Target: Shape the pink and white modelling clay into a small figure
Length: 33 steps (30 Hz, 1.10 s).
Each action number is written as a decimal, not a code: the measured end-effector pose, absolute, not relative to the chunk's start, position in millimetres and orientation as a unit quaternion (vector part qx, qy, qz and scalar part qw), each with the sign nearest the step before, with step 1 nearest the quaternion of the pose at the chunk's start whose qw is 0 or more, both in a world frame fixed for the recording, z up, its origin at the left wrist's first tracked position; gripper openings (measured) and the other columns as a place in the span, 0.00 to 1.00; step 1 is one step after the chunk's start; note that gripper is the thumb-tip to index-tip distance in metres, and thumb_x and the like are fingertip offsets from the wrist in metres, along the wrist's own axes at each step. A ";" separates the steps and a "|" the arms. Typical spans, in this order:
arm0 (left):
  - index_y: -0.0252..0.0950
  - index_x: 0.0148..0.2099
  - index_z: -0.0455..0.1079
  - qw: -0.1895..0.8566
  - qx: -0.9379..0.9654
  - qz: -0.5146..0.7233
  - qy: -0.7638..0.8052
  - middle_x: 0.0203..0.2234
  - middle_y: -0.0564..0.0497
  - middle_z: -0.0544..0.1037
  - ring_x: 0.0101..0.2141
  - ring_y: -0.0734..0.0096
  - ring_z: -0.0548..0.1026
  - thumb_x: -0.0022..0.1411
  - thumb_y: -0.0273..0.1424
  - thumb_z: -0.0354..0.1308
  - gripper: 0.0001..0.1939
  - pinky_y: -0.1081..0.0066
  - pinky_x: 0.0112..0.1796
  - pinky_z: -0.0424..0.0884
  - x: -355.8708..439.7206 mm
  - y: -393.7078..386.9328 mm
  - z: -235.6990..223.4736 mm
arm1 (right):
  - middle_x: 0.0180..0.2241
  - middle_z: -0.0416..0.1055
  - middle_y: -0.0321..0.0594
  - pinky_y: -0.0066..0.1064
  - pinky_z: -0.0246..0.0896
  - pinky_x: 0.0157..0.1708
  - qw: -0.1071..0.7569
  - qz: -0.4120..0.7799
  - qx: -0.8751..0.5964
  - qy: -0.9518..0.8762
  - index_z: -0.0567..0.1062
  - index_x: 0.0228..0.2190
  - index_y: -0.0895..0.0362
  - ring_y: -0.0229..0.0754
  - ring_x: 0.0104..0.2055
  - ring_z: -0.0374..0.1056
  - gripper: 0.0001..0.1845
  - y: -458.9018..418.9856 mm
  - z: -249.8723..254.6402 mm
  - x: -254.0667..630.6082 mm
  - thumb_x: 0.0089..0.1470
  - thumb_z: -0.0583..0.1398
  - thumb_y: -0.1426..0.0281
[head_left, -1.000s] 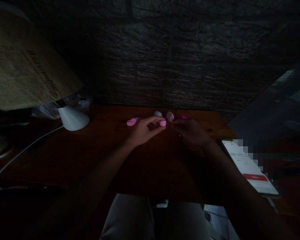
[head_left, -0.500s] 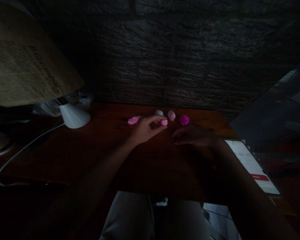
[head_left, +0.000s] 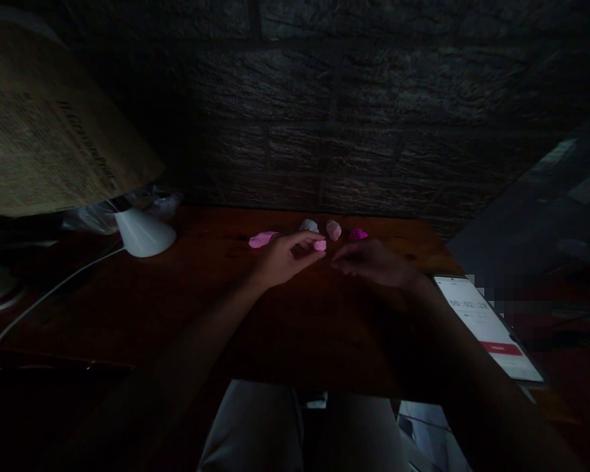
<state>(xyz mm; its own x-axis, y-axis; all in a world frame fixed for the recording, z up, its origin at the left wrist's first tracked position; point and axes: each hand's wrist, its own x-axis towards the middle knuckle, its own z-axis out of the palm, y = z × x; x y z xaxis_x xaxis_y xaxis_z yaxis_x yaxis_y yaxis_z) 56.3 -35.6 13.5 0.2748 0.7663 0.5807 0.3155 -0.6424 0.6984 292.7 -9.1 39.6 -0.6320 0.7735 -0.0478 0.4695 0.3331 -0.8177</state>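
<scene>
Firstly, one left hand [head_left: 281, 260], narrowed, which pinched a small pink lump [head_left: 320, 245] between thumb and fingertips. Secondly, one right hand [head_left: 373, 263], just beside that lump, fingers drawn together; whether they held anything could not be told in the gloom. On the wooden surface [head_left: 295, 328]: one white lump [head_left: 309, 225], just beyond the left hand's fingers; one pale pink ball [head_left: 333, 229], beyond the gap between both hands; one magenta ball [head_left: 358, 234], just behind the right hand and partly hidden; one flattened pink piece [head_left: 262, 239], beside the left hand's back. Right of the right hand lay one lit phone [head_left: 486, 328].
</scene>
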 end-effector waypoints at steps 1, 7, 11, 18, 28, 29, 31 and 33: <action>0.35 0.45 0.78 0.231 0.765 0.486 0.353 0.37 0.49 0.85 0.34 0.72 0.82 0.63 0.29 0.66 0.08 0.74 0.35 0.77 56.3 -35.7 13.5 | 0.32 0.79 0.41 0.32 0.67 0.32 0.209 0.435 -0.386 -0.786 0.83 0.38 0.57 0.41 0.31 0.71 0.18 -8.5 39.0 292.8 0.54 0.65 0.56; 0.36 0.44 0.78 0.220 0.762 0.495 0.355 0.36 0.50 0.85 0.33 0.72 0.82 0.63 0.31 0.67 0.08 0.75 0.34 0.77 56.5 -36.1 14.0 | 0.31 0.77 0.41 0.34 0.68 0.33 0.288 0.452 -0.385 -0.751 0.84 0.39 0.56 0.41 0.31 0.70 0.23 -6.3 34.1 290.3 0.52 0.67 0.50; 0.36 0.45 0.78 0.219 0.761 0.495 0.358 0.37 0.49 0.86 0.34 0.71 0.82 0.63 0.32 0.67 0.09 0.73 0.35 0.78 56.6 -36.7 14.4 | 0.33 0.78 0.42 0.34 0.68 0.34 0.313 0.458 -0.384 -0.738 0.83 0.36 0.56 0.41 0.33 0.71 0.25 -7.8 35.3 287.7 0.50 0.68 0.47; 0.37 0.45 0.78 0.223 0.756 0.495 0.366 0.36 0.49 0.86 0.34 0.71 0.82 0.62 0.32 0.67 0.09 0.73 0.36 0.78 57.5 -37.7 14.8 | 0.28 0.75 0.38 0.32 0.64 0.32 0.328 0.453 -0.390 -0.732 0.83 0.32 0.56 0.38 0.29 0.67 0.25 -11.4 42.2 284.4 0.48 0.69 0.46; 0.37 0.45 0.78 0.225 0.756 0.495 0.364 0.36 0.50 0.86 0.34 0.72 0.82 0.62 0.31 0.67 0.09 0.74 0.34 0.77 57.1 -37.8 15.3 | 0.32 0.79 0.40 0.34 0.63 0.33 0.359 0.454 -0.387 -0.718 0.85 0.40 0.56 0.39 0.31 0.67 0.27 -11.0 39.3 284.4 0.47 0.70 0.48; 0.37 0.45 0.78 0.227 0.756 0.494 0.364 0.36 0.50 0.86 0.34 0.72 0.82 0.62 0.31 0.67 0.09 0.74 0.35 0.78 57.2 -38.0 15.7 | 0.33 0.79 0.40 0.34 0.63 0.34 0.360 0.458 -0.387 -0.715 0.85 0.40 0.56 0.40 0.31 0.67 0.26 -10.7 38.8 284.6 0.47 0.71 0.49; 0.37 0.45 0.78 0.230 0.755 0.498 0.361 0.36 0.50 0.86 0.33 0.72 0.82 0.62 0.31 0.67 0.08 0.73 0.35 0.78 57.5 -38.3 16.4 | 0.35 0.80 0.41 0.35 0.64 0.35 0.362 0.465 -0.388 -0.708 0.85 0.39 0.55 0.40 0.33 0.68 0.23 -10.2 38.2 285.0 0.47 0.71 0.52; 0.37 0.45 0.78 0.230 0.752 0.501 0.361 0.36 0.49 0.86 0.34 0.71 0.82 0.62 0.31 0.67 0.08 0.73 0.35 0.78 57.5 -38.4 16.7 | 0.35 0.80 0.41 0.36 0.63 0.36 0.359 0.466 -0.393 -0.707 0.85 0.37 0.55 0.41 0.33 0.68 0.21 -9.7 37.9 285.5 0.47 0.72 0.53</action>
